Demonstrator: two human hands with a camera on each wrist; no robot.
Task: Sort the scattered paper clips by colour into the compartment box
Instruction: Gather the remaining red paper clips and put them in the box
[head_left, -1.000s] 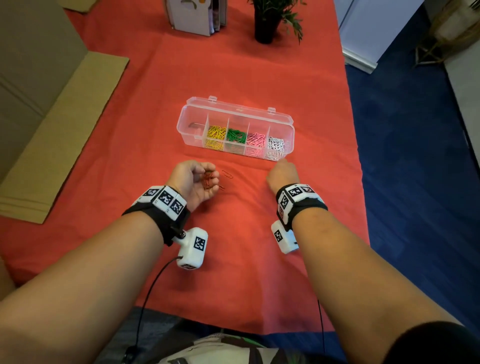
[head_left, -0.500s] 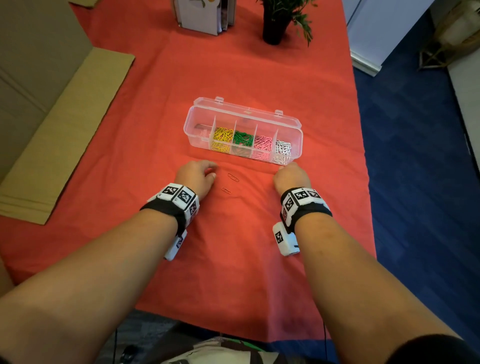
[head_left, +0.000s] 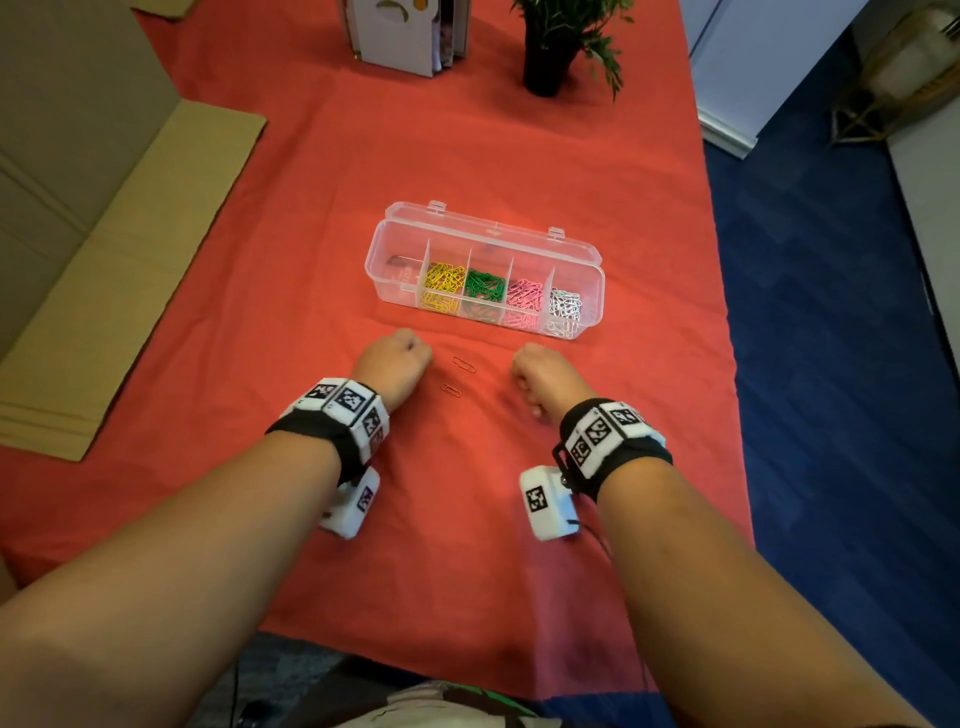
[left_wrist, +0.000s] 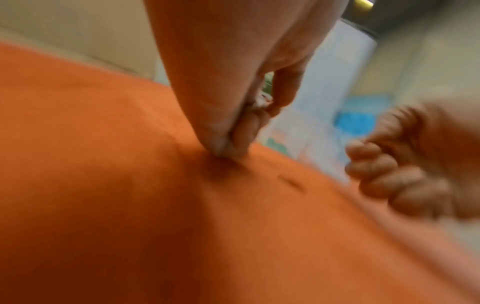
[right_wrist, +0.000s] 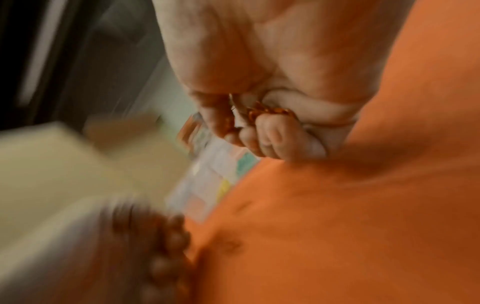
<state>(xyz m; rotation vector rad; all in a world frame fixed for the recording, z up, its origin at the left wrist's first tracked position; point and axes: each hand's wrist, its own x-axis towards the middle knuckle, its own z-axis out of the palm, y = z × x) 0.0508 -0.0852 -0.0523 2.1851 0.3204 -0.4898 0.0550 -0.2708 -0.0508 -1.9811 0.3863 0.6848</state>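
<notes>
Left hand (head_left: 395, 364) fisted on the cloth, right hand (head_left: 540, 371) clutching red clips (right_wrist: 270, 112) near the box (head_left: 483, 270)

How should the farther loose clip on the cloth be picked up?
The farther clip lies flat on the cloth, apart from the nearer clip. Probably pinch its long sides from above, thumb and forefinger; flat wire gives no edge to slide under.

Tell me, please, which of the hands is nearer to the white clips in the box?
The right hand: it sits just in front of the box end holding the white clips. The left hand is below the opposite end, farther off.
</notes>
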